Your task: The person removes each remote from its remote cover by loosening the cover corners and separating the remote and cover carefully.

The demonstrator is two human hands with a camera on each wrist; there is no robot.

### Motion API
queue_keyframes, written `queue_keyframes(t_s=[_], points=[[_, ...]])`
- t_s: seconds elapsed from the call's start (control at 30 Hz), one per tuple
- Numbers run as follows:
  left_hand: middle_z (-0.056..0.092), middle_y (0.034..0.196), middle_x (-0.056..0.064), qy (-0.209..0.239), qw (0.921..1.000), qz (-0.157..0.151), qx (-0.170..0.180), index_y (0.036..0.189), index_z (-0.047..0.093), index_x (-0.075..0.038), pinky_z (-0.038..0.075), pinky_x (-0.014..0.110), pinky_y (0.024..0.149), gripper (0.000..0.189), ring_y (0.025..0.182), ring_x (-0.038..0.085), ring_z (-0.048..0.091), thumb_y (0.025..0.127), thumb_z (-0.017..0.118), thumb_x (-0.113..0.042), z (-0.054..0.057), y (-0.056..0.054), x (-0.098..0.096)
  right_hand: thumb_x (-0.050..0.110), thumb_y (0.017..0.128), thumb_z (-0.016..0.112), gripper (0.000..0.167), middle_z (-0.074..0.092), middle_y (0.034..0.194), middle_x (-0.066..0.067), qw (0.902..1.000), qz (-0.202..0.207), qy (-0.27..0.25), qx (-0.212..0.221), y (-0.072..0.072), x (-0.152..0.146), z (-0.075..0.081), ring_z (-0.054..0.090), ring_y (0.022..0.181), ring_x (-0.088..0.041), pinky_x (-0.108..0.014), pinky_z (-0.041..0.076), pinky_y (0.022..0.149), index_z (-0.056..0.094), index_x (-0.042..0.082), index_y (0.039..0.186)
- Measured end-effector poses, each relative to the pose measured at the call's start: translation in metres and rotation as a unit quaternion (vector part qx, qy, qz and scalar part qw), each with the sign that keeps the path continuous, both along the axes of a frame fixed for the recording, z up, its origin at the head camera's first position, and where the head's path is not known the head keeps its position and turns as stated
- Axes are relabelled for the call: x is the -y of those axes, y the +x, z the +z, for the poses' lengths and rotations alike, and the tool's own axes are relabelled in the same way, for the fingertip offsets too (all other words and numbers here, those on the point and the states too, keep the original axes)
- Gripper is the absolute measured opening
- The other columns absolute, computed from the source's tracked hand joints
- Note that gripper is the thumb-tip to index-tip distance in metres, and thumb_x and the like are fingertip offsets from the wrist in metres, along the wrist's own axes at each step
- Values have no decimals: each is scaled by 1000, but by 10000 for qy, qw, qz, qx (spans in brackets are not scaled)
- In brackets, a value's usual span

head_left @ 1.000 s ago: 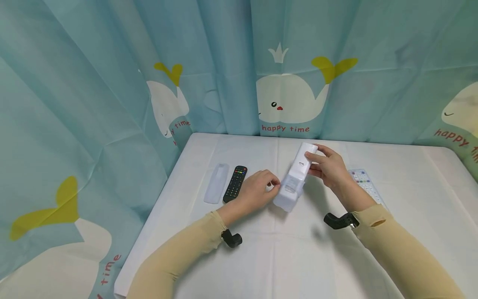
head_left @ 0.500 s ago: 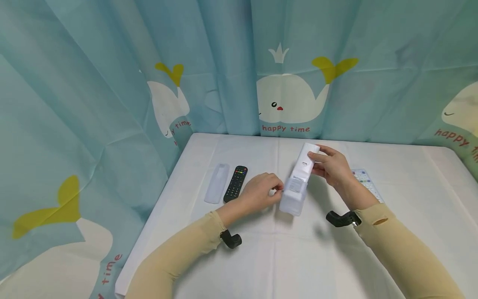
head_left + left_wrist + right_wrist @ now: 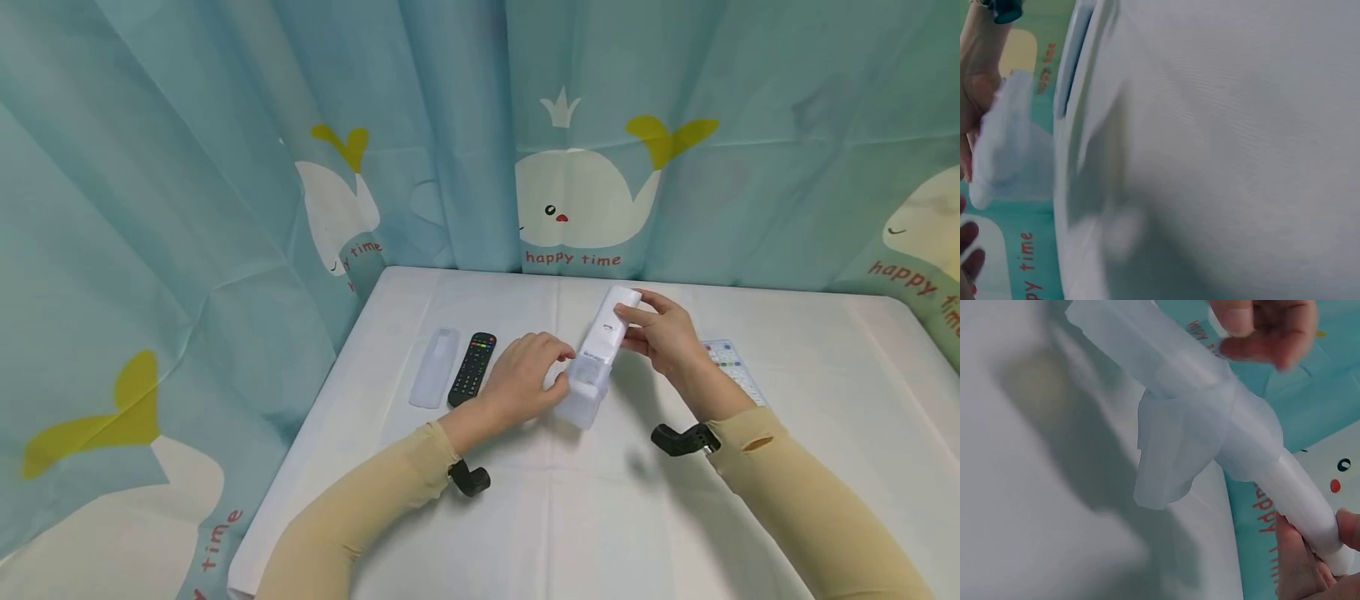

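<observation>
My right hand (image 3: 663, 333) grips the upper end of a white remote control (image 3: 609, 323), its back facing up, tilted above the table. A translucent silicone sleeve (image 3: 579, 407) covers the remote's lower part. In the right wrist view part of the sleeve (image 3: 1191, 394) is folded back and hangs as a loose flap. My left hand (image 3: 525, 375) is at the sleeve's left side, thumb and forefinger spread apart. The right wrist view has the left fingers (image 3: 1266, 331) close beside the sleeve, holding nothing. The sleeve (image 3: 1010, 144) looks blurred in the left wrist view.
Left of the hands, a black remote control (image 3: 472, 369) lies on the white-covered table (image 3: 487, 517) beside another translucent sleeve (image 3: 435, 368). A white remote with colored buttons (image 3: 731, 367) lies partly behind the right forearm. A whale-print curtain (image 3: 450, 167) hangs along the back and left.
The remote and sleeve swung a little right, then back left. My left thumb and forefinger, close together at the sleeve's edge before, are now spread apart.
</observation>
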State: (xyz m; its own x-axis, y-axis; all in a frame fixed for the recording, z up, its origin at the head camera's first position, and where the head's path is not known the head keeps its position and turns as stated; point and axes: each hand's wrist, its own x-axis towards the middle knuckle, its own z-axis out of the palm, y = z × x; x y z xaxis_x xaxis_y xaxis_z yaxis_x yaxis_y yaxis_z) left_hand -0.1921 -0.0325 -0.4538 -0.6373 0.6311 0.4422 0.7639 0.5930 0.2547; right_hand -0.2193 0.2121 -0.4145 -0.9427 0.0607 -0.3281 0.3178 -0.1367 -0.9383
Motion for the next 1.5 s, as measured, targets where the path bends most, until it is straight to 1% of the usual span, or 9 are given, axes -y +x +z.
queue_keyframes(t_s=[0.23,0.53,0.7,0.93,1.07,1.13,1.3,1.37,1.5], points=[[63,113,-3,-1292,9781,-1413,-811,116,77,-26,48,28,90,19,102,15,57,101,66,-28,8,-1,-15,20,101,68,70,52,126,-15,9993,257,210,-193,2,10,-6,71,75,-10,-25,60,72,32,8,159],[64,110,-10,-2058,9499,-1422,-1875,107,74,-28,47,27,84,10,101,12,56,101,66,-28,12,0,-22,19,101,67,68,50,130,-18,9984,371,377,-210,2,19,-9,71,75,-10,-25,60,71,33,7,158],[65,107,-9,-1739,9533,-1599,-1884,105,74,-25,48,25,82,12,100,12,58,104,63,-30,5,7,-23,19,101,67,68,52,128,-18,9976,432,474,-263,2,20,-10,70,75,-10,-25,60,71,33,6,158],[65,112,-8,-1280,9779,-1277,-1049,111,74,-24,48,27,89,14,105,12,58,102,66,-31,1,10,-17,18,101,68,66,56,117,-11,9985,350,121,-401,2,12,-6,70,75,-10,-25,60,71,35,5,156],[60,123,-1,-419,9940,-304,960,128,64,-16,48,25,93,31,110,14,56,100,68,-30,4,10,-10,16,99,70,64,58,113,-6,9970,136,-293,-701,3,2,2,72,76,-11,-25,60,72,38,6,154],[58,124,1,405,9709,195,2351,132,59,-11,50,25,91,39,108,14,57,99,69,-30,4,7,-6,16,99,71,68,58,115,-5,9954,47,-475,-836,4,-4,7,72,78,-11,-25,60,72,36,7,156],[66,110,3,1691,8526,589,4910,122,60,-2,57,32,84,39,94,15,66,97,72,-30,3,2,-1,15,98,71,73,56,119,-6,9922,-26,-764,-985,5,-12,15,73,80,-12,-26,60,73,32,8,159],[70,104,5,1685,8300,477,5296,118,63,0,58,36,85,36,91,16,68,97,74,-28,1,1,-1,15,98,72,73,56,120,-6,9922,-6,-754,-988,6,-12,16,73,81,-13,-26,60,74,32,8,159],[71,103,7,1922,8062,348,5585,115,65,2,58,39,88,31,92,17,68,94,77,-18,-2,2,-4,16,97,72,73,55,120,-6,9927,4,-680,-994,6,-11,16,73,82,-12,-26,60,74,34,9,158]])
